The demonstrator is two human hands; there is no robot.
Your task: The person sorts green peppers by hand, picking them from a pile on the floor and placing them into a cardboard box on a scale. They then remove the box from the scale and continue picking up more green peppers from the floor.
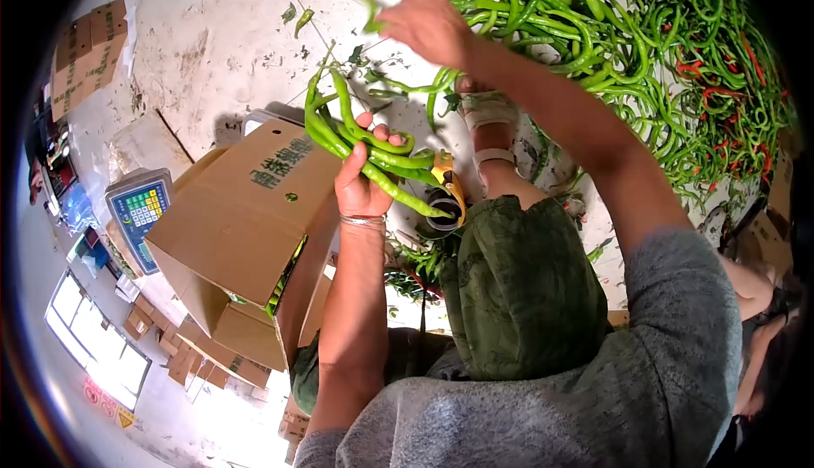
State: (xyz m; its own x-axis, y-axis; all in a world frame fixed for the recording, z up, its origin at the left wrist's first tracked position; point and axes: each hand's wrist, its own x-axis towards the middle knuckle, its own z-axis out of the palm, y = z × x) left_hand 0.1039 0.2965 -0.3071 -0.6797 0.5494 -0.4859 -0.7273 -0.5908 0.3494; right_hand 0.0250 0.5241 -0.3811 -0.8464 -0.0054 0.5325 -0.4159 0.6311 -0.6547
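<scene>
Several long green chili peppers (329, 125) are bunched in my left hand (365, 175), its fingers wrapped around them beside the cardboard box. Farther forward, my right hand (431, 29) is raised over the floor near the edge of the pepper pile. A blurred green chili pepper (370, 10) sticks out from its fingertips. The big pile of green chili peppers (585, 19) spreads to the right of that hand, with some red ones mixed in at the far right.
An open cardboard box (237, 214) with peppers inside stands at my left, beside a scale with a keypad (140, 214). My knee (517, 290) and sandalled foot (490, 116) are in the middle. Another person's arm (755, 332) shows at the right edge. Leaf scraps litter the floor.
</scene>
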